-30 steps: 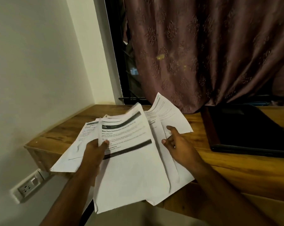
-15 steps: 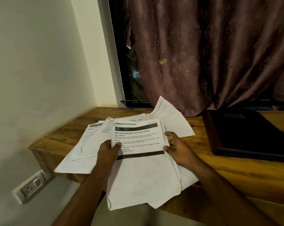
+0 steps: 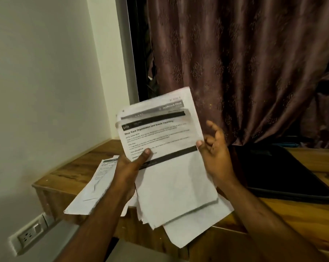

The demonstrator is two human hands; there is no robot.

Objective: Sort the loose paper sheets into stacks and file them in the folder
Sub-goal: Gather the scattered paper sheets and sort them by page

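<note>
Paper sheets, mid-sort. From left to right: pale wall w/ a power socket [image 3: 28, 236] low down, then the corner of a wooden bench [image 3: 69, 176]. One printed sheet [image 3: 95, 188] lies on the bench's left part, hanging over the front edge. Next, the left hand [image 3: 130, 167] grips a bundle of sheets [image 3: 165, 157], thumb pressed on the top page's print, fingers hidden behind. The top page's heading reads approx "Shoe Rack Organization and Insole Cleaning"; at least two more page tops fan out above it. The bundle is now raised off the bench and tilted toward the camera; half a sec ago the sheets lay spread on the wood under both hands. More sheets [image 3: 186, 231] rest beneath, jutting past the bench edge. The right hand [image 3: 214, 148] touches the bundle's right edge w/ its thumb, fingers loosely spread and curled, not pinching. Further right, a black folder [image 3: 284, 176] lies shut on the bench, apart from the papers; a brown curtain [image 3: 245, 63] hangs behind.

Judgement: gathering has begun, a first stack is forming, nothing filed yet.
</note>
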